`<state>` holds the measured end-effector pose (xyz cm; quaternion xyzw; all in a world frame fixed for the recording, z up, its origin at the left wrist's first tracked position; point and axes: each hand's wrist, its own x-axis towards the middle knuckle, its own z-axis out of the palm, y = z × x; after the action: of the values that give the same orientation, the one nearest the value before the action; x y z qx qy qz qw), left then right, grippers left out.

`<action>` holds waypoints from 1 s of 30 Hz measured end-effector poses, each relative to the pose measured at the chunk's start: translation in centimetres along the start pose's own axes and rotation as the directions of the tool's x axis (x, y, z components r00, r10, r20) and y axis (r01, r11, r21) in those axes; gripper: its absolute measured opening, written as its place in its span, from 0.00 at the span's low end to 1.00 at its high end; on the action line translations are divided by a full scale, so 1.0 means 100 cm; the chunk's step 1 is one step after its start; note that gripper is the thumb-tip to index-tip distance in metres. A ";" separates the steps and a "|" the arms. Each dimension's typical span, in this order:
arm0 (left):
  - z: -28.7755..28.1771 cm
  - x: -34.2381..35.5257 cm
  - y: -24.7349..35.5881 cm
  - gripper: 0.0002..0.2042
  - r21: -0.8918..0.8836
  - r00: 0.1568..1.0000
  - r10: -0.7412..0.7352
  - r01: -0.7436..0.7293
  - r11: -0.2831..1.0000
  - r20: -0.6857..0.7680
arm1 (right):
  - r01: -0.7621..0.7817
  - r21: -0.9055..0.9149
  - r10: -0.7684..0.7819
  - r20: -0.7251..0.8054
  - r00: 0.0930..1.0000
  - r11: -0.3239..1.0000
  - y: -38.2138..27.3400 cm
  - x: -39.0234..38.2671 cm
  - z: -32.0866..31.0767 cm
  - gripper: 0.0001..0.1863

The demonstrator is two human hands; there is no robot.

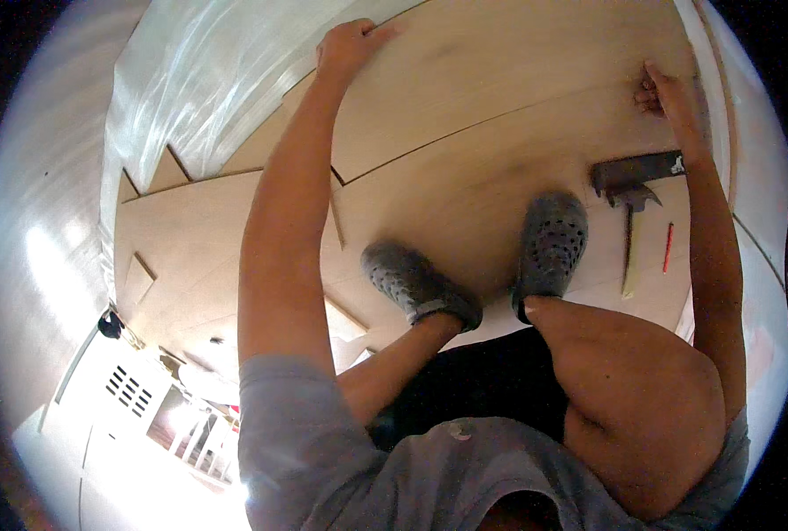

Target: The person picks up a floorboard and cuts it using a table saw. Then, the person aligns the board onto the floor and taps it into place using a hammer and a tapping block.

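My left hand [348,49] is closed round the far left end of a wood-coloured floor plank [509,66], its thumb lying on the top face. My right hand [664,96] is at the plank's right end, close to the wall side. Its fingers are curled down against the surface, and anything in them is hidden. A dark seam separates this plank from the laid plank [465,168] nearer my feet. Below my right hand lie a black flat bar [637,170], a claw hammer [629,234] with a yellowish handle, and a red pencil [668,248].
Shiny translucent sheeting [204,80] covers the floor at the far left, meeting stepped plank ends. My grey clogs [553,243] stand on the planks as I squat. Small board offcuts [140,276] lie at left. A pale wall [761,177] runs along the right.
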<state>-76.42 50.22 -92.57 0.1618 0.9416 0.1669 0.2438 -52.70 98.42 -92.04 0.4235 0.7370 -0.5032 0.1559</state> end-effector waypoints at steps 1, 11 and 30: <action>-0.001 -0.003 0.004 0.33 0.025 1.000 -0.009 0.009 1.000 0.004 | -0.037 -0.004 0.037 -0.013 0.999 0.999 0.003 0.003 0.000 0.28; -0.003 -0.008 0.008 0.36 0.059 0.997 -0.072 0.071 0.996 0.028 | 0.520 -0.621 -0.673 -0.016 0.740 0.587 0.001 0.059 -0.011 0.28; -0.006 -0.038 0.009 0.32 0.133 0.985 0.033 -0.011 0.991 -0.167 | 0.643 -0.664 -0.812 0.093 0.576 0.380 -0.159 0.047 0.073 0.23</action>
<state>-73.33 49.37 -90.19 0.1732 0.9660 0.1201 0.1499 -69.34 92.12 -88.67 0.0316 0.9820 -0.1809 -0.0443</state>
